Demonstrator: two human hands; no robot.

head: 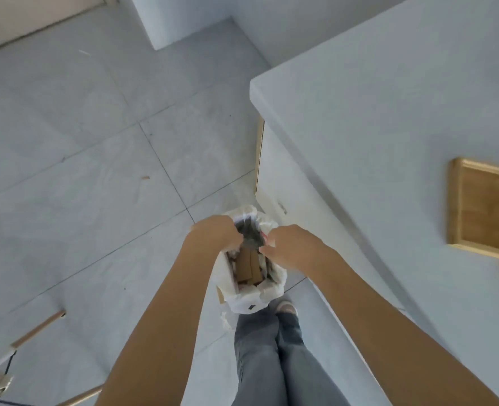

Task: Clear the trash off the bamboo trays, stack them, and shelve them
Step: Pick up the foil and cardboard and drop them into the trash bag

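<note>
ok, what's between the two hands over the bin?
Head view: between left hand and right hand lies the open bin bag mouth, cardboard scraps inside.

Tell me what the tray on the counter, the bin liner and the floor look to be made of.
Tray: bamboo or light wood, going by its warm grain and raised rim, smooth finish. Bin liner: thin white plastic film, crinkled and bunched where both hands grip it. Floor: large pale grey tiles, stone or ceramic, with thin grout lines and a faint sheen.

Soft, even daylight all around me, hardly any shadow, no glare. Everything's a bit smeared; the bamboo tray (488,209) at the right edge blurs worst, lines bending outward.
</note>
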